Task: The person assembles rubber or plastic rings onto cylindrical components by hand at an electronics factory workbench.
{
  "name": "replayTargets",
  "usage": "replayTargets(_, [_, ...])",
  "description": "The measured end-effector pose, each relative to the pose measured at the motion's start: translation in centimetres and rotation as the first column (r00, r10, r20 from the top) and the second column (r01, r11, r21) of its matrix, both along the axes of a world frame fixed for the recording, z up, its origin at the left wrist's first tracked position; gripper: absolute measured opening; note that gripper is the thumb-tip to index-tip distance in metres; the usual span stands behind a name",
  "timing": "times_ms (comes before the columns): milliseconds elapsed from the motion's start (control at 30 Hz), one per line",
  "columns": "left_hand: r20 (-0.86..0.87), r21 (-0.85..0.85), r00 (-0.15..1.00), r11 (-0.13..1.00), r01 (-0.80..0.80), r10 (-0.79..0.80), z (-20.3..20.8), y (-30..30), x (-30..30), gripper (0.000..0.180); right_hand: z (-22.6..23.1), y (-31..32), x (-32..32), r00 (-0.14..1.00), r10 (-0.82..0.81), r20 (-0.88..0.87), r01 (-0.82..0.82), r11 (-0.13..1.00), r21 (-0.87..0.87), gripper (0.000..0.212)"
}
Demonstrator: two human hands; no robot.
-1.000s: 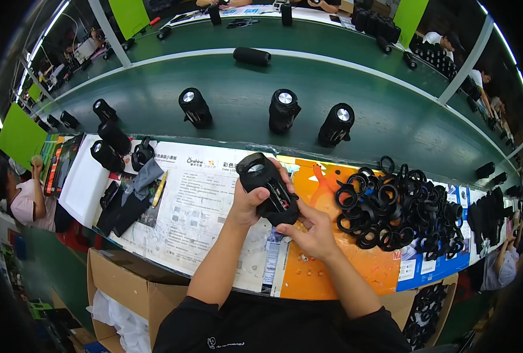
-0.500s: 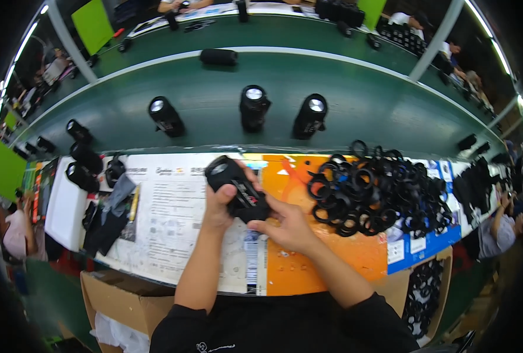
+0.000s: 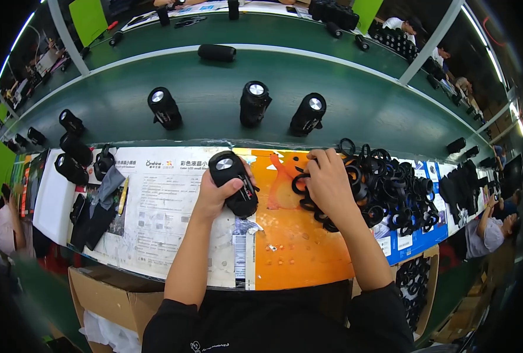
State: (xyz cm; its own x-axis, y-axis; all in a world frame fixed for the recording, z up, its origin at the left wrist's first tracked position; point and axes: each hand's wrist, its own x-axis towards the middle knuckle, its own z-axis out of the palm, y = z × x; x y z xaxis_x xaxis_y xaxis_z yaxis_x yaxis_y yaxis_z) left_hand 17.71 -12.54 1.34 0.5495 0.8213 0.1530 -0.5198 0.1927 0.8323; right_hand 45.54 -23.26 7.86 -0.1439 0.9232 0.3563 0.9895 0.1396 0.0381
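Observation:
My left hand (image 3: 215, 196) grips a black cylindrical speaker (image 3: 233, 183) with a silver end cap, held tilted over the paper-covered bench. My right hand (image 3: 327, 182) rests on the left edge of a heap of black rubber rings (image 3: 385, 185) on the orange and blue sheets, fingers curled onto one ring. I cannot tell whether a ring is pinched.
Three more black speakers (image 3: 254, 103) stand upright on the green conveyor (image 3: 214, 100), another lies further back (image 3: 216, 52). Several speakers (image 3: 73, 154) and black pouches (image 3: 97, 210) sit at the bench's left. Cardboard boxes (image 3: 111, 300) are below the bench edge. Other people work at the right (image 3: 488, 229).
My right hand has left the speaker and moved right onto the ring heap. My left hand keeps hold of the speaker.

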Motion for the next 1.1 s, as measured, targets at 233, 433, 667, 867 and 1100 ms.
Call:
replayTargets(233, [-0.028, -0.015, 0.999, 1.000, 0.024, -0.024, -0.7, 0.2, -0.4, 0.063, -2.6, -0.8, -4.9, 0.922, 0.213, -0.323, -0.190, 0.976, 0.102, 0.038])
replayTargets(433, [-0.032, -0.006, 0.999, 1.000, 0.004, -0.004, -0.3, 0.1, -0.6, 0.072, -3.1, -2.4, -5.5, 0.889, 0.150, -0.433, -0.190, 0.981, -0.049, 0.034])
replayTargets(667, [-0.204, 0.022, 0.979, 1.000, -0.013, 0.017, 0.8, -0.7, -0.6, 0.074, 1.3, 2.0, -3.1, 0.701, 0.145, -0.698, -0.277, 0.958, -0.079, 0.020])
replayTargets(867, [-0.208, 0.142, 0.978, 0.990, 0.025, 0.005, 0.0, -0.8, 0.3, 0.080, 7.6, 7.5, -2.4, 0.328, -0.023, -0.944, -0.624, 0.746, -0.234, 0.017])
replayTargets(1100, [-0.286, 0.129, 0.958, 0.991, 0.035, 0.003, -0.1, -0.9, 0.2, 0.090, 10.7, 9.3, -3.7, 0.617, 0.149, -0.773, -0.663, 0.627, -0.408, 0.017])
